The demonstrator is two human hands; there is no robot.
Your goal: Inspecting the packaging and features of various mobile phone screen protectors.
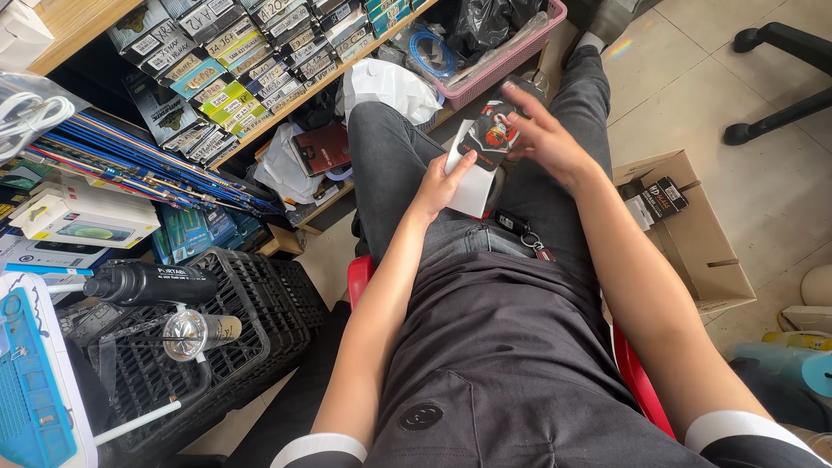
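I see the left hand (439, 185) closed around a small white box (472, 186) held over the lap. The right hand (542, 137) pinches a black-and-red printed package (490, 132) just above it, fingers part-curled. A key bunch (524, 232) lies on the thigh below. A cardboard carton (693, 234) stands near the right forearm; a black crate (225, 321) sits to the left.

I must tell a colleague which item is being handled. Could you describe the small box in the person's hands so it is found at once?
Start at the seated person's lap, above the grey trousers. The small box sits between the left hand and the right hand. It has plain white sides and a dark printed front with red, unlike the brown cardboard carton on the floor.
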